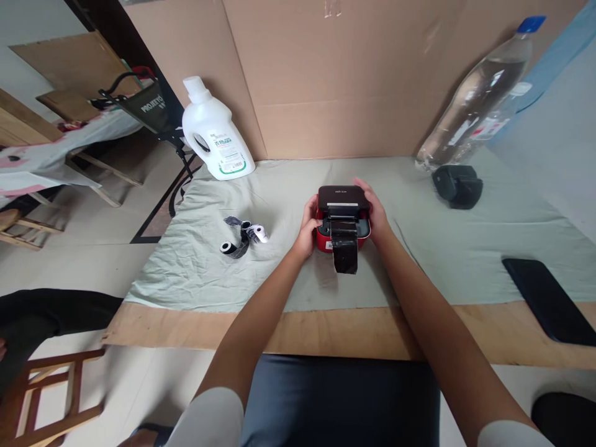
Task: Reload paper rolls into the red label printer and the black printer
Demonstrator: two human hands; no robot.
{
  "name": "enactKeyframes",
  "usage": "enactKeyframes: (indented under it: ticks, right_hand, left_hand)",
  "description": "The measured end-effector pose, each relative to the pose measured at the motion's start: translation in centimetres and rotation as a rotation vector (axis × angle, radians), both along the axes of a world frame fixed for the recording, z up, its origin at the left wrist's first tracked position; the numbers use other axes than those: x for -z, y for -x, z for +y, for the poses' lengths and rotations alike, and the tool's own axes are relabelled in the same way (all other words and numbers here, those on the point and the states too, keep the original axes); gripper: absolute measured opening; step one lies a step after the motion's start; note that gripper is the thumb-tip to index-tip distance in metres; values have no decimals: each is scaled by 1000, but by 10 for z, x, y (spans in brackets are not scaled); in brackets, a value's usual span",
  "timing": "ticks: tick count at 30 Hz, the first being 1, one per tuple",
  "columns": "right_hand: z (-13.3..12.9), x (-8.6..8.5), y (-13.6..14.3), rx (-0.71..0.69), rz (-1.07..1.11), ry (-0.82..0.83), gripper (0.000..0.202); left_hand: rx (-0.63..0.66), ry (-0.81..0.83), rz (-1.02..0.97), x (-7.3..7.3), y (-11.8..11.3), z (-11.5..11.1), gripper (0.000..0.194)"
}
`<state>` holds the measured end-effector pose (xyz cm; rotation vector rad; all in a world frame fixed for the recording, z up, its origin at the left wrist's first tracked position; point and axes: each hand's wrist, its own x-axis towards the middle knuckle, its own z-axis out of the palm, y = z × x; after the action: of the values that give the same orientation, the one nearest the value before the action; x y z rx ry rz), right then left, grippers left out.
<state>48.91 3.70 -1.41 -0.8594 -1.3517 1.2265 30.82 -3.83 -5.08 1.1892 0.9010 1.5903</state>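
Observation:
A small red and black printer (343, 211) sits on the pale green cloth (456, 248) in the middle of the table. Its lid is tilted up and a dark strip of paper (345, 254) hangs out of its front toward me. My left hand (308, 228) grips the printer's left side. My right hand (376, 211) grips its right side, fingers curled over the lid's far corner. Two small paper rolls with a loose dark strip (243, 238) lie on the cloth left of my left hand.
A white detergent bottle (215, 131) stands at the back left, a clear water bottle (479, 99) leans at the back right. A black device (457, 185) sits below it. A dark phone (549, 300) lies at the right edge. Cardboard (335, 81) walls the back.

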Motion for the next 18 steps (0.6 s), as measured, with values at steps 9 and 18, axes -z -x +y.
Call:
enactKeyframes:
  ticks: [9,18]
  right_hand:
    - [3,-2,-2,255,-114,-128,54]
    - [-10,-74,-6,-28,-745,-330,25]
  left_hand:
    - [29,-7,-38,-3,-3,-2,76]
    - [41,33,-243,-1,-5,-1,73]
